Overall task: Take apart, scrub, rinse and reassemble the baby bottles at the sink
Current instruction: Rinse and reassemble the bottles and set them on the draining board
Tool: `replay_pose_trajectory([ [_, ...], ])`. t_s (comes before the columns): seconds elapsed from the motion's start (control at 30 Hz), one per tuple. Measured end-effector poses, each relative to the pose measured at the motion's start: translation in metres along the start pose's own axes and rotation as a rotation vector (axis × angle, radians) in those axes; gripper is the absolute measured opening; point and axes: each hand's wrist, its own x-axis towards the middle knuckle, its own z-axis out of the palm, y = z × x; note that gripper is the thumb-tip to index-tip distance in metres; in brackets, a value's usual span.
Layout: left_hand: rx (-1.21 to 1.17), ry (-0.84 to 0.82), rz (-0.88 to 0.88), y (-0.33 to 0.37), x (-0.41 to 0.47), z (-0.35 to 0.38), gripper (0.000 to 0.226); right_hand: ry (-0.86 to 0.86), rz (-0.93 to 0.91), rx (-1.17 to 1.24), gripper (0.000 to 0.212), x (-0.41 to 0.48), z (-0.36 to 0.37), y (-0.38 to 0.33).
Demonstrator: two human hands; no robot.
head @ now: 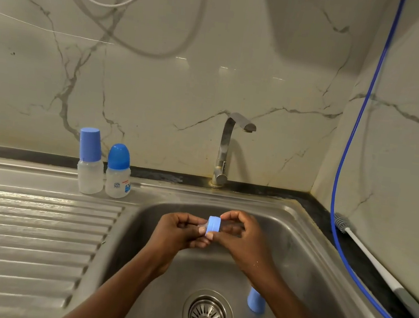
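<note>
Dim yellowish light is thrown from overhead, soft shadows of the cables (111, 5) are cast across the marble wall (158, 94), a sheen is picked up along the drainboard (32, 216), and straight lines are bowed towards the edges by the wide lens.

The ring (213, 225) was pale blue, like the tall cap (90, 144) at the back edge of the grey steel sink (289, 205). The domed cap (119, 157) was deeper blue. The wall (159, 86) was cream, veined grey. The hose (334, 190) was bright blue and the brush handle (370, 256) white.

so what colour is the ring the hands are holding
Light blue; the ring shows best in the head view.
</note>
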Motion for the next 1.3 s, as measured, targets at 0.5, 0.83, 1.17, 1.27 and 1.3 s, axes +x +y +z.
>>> replay_pose_trajectory([
  [0.5,0.503,0.174,0.099,0.004,0.001,0.006,0.01,-0.218,-0.133,-0.188,0.038,0.005,-0.006,0.001],
  [0.83,0.785,0.25,0.396,0.004,0.0,0.011,0.02,-0.187,-0.188,-0.193,0.04,0.005,-0.01,0.0],
  [1.17,0.024,0.09,0.048,0.007,-0.004,0.004,0.002,-0.232,-0.033,0.164,0.038,0.009,-0.012,0.01],
  [1.27,0.081,0.098,0.073,0.006,-0.003,0.005,0.005,-0.225,-0.051,0.114,0.037,0.009,-0.011,0.013],
  [1.3,0.113,0.11,0.091,0.006,-0.002,0.006,0.004,-0.219,-0.055,0.104,0.036,0.009,-0.011,0.013],
])
